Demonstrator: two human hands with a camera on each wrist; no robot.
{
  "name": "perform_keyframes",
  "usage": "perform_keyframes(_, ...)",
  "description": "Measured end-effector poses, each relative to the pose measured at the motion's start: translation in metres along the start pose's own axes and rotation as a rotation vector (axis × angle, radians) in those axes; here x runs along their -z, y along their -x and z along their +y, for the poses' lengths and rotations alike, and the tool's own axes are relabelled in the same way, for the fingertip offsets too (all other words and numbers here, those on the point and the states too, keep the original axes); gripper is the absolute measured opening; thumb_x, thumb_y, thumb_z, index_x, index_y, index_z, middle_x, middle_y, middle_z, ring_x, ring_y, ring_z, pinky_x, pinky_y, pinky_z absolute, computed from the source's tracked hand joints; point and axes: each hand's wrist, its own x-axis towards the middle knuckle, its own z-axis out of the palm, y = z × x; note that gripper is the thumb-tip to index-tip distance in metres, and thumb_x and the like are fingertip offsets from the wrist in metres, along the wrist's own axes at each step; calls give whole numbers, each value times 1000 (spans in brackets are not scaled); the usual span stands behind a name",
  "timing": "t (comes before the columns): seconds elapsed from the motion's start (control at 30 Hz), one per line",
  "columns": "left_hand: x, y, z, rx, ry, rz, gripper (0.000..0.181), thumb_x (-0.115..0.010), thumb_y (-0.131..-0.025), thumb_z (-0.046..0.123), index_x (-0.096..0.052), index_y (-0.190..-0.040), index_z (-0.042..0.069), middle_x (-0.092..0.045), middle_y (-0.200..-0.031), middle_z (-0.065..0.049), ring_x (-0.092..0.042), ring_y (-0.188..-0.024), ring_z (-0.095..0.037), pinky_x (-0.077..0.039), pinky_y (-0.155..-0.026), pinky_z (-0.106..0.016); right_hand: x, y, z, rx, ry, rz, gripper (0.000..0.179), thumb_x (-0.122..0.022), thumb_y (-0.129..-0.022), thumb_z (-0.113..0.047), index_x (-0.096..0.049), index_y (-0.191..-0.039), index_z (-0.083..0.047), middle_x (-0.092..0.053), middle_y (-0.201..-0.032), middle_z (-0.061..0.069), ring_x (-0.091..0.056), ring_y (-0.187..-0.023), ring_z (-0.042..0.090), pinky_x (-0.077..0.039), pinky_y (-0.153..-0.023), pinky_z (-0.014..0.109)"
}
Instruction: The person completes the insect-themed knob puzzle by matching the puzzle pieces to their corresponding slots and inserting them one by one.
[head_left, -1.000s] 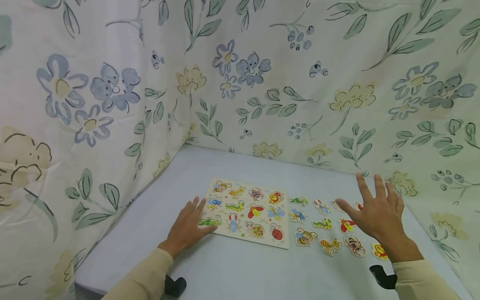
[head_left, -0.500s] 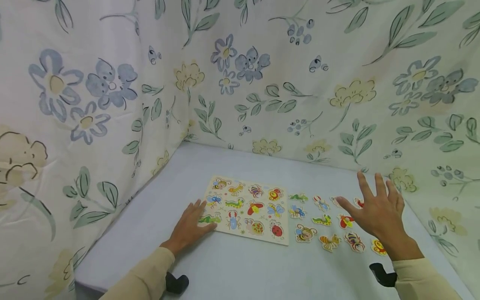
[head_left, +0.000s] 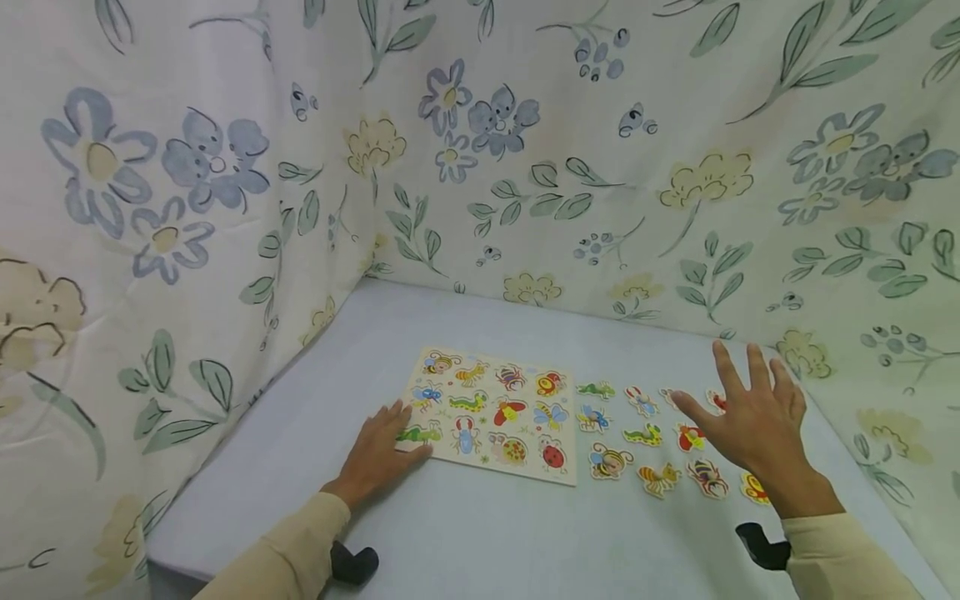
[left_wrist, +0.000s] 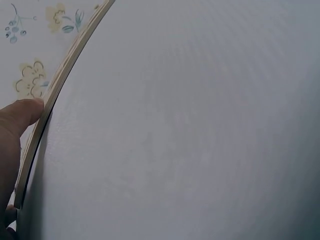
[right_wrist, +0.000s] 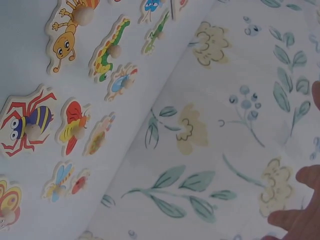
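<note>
While the left hand (head_left: 378, 446), fingers relaxed and thumb apart, touches the lower left corner of the insect board (head_left: 528, 468) just below the centre of the head view, the right hand (head_left: 753, 429) spreads its fingers wide at lower right. It partly hides the loose knobbed insect pieces (head_left: 642, 435) beside the board. Beneath lies a pale table (head_left: 480, 533); floral fabric (head_left: 525, 225) fills the upper frame.

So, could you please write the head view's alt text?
A person's left fingers touch the near-left corner of a bug-picture board; the right fingers, spread and held up, partly hide loose bug pieces beside it. A floral curtain hangs behind the table.
</note>
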Motion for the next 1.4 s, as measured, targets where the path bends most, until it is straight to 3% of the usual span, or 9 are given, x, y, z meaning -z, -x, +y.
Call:
perform_keyframes(0.23,-2,2,-4,6,-29,-13,78,-68,-85,49,-48,-139,-4,-33,-151,-18,-20,-141,-38,-12,-115,-51,-2,-3,-2,-1,2,-18,99,-53,-86,-67,-4,-156,-17,3,-155,30,9,-138,53,5,-101,76)
perform_keyframes(0.93,1,-4,-2,6,-41,-46,81,-68,-85,50,-45,-139,-6,-33,-151,-18,-23,-141,-34,-13,-116,-45,-10,0,-3,4,-62,-38,98,-55,-87,-63,-6,-156,-13,1,-155,31,4,-137,54,0,-99,77)
perform_keyframes(1.4,0,-8,-2,36,23,-23,80,-72,-83,46,-46,-139,-6,-38,-149,-16,-25,-140,-35,-15,-116,-46,-15,2,-7,18,-97,-2,97,-58,-87,-59,-8,-156,-12,-4,-156,28,-6,-135,55,-6,-98,78)
